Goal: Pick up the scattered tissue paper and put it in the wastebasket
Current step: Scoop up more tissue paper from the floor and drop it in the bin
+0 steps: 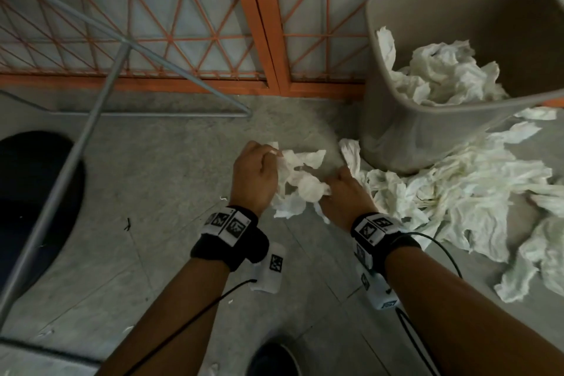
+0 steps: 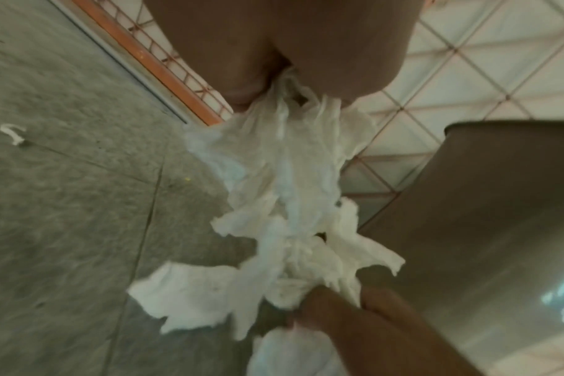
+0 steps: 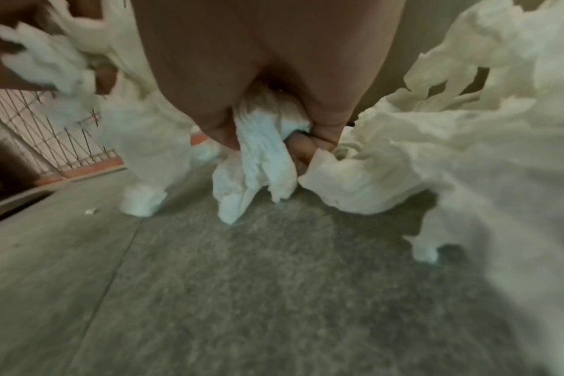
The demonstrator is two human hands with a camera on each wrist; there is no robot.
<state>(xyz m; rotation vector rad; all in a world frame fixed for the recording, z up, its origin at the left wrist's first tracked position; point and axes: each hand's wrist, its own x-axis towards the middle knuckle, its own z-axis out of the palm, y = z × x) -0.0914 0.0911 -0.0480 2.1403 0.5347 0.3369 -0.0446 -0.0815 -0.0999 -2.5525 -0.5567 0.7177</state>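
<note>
Between both hands hangs a bunch of crumpled white tissue [image 1: 297, 181], a little above the grey floor. My left hand [image 1: 254, 175] grips its left side, and the paper [image 2: 274, 193] trails down from that fist. My right hand [image 1: 346, 197] clutches the right side, with a wad of tissue [image 3: 261, 142] squeezed between its curled fingers. The beige wastebasket [image 1: 396, 137] stands up and to the right of my hands, partly filled with tissue [image 1: 442, 76]. A large heap of tissue [image 1: 476, 192] lies on the floor at its base, right of my right hand.
An orange lattice fence [image 1: 189, 24] runs along the far edge of the floor. A grey metal frame [image 1: 100, 94] slants across the left, beside a dark round object [image 1: 33, 207]. A shoe [image 1: 271, 360] shows at the bottom. Small paper scraps [image 1: 224, 198] dot the floor.
</note>
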